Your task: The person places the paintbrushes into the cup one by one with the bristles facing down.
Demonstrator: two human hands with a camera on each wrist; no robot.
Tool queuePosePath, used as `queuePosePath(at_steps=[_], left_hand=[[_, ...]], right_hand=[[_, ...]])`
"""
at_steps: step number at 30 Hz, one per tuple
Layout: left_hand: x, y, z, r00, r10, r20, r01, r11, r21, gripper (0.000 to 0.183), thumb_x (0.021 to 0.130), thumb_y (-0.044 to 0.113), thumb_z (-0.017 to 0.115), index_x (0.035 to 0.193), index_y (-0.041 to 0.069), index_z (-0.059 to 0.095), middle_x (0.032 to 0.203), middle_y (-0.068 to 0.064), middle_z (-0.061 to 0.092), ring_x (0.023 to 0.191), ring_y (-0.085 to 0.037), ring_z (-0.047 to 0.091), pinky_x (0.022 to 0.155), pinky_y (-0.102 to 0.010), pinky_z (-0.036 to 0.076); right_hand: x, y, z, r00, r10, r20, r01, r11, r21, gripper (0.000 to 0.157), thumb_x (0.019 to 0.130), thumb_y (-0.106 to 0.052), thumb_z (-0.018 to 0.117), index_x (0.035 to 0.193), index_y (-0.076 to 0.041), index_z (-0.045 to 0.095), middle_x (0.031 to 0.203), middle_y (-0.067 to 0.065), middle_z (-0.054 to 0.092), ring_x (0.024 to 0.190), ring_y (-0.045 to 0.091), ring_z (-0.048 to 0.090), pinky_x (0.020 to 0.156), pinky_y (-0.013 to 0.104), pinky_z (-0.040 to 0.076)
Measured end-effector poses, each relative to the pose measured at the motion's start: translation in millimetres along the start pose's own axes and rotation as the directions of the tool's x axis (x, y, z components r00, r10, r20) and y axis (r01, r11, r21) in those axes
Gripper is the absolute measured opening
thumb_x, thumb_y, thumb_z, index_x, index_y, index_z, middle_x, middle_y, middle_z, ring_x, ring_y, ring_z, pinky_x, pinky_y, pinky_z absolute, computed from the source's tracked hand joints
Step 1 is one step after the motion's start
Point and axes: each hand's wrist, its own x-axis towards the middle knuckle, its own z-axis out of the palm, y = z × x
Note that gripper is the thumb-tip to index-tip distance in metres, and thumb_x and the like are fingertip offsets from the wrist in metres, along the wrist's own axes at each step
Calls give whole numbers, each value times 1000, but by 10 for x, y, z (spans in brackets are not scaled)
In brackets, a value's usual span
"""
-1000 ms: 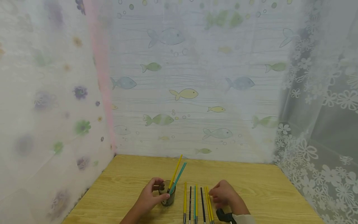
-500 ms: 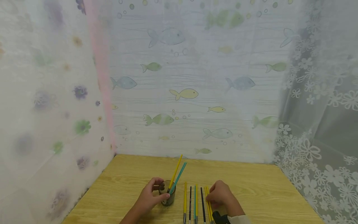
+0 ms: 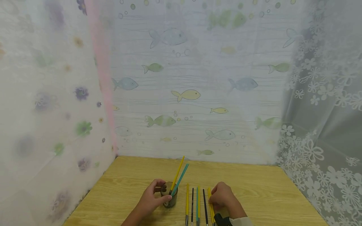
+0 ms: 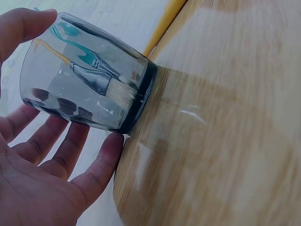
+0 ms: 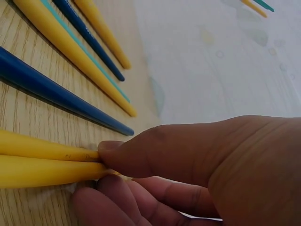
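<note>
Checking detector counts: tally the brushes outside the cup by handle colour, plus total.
Yellow brushes: 4
Dark blue brushes: 2
Teal brush: 1
Total: 7

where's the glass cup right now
In the head view, the glass cup stands on the table at lower centre, just left of the row of paintbrushes. The left hand holds it.
</note>
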Motion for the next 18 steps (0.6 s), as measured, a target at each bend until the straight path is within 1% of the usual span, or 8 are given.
queuePosePath(at_steps=[6, 12, 18], left_hand=[[-3, 6, 1, 1000, -1, 3, 1, 1000, -8, 67, 92, 32, 81, 143, 3, 48, 140, -21, 54, 125, -36, 57, 90, -45, 58], [-8, 12, 6, 1000, -3, 4, 3, 1000, -17, 67, 92, 31, 81, 143, 3, 48, 140, -22, 53, 126, -37, 57, 90, -44, 59], [-2, 3, 4, 1000, -1, 1, 1, 1000, -9, 67, 92, 31, 81, 142, 2, 48, 139, -22, 53, 125, -36, 57, 90, -44, 58]], right_hand=[[41, 27, 13, 1000, 6, -6, -6, 1000, 7, 31, 77, 3, 83, 105, 8, 71, 88, 12, 70, 71, 18, 72, 58, 32, 62], [47, 57, -11, 1000, 24, 2, -24, 998, 49, 34, 76, 4, 81, 107, 9, 70, 92, 13, 70, 77, 21, 73, 60, 34, 63], [60, 90, -53, 1000, 26, 6, -26, 998, 61, 28, 80, 0, 74, 106, 8, 71, 90, 12, 70, 74, 21, 73, 60, 35, 63]])
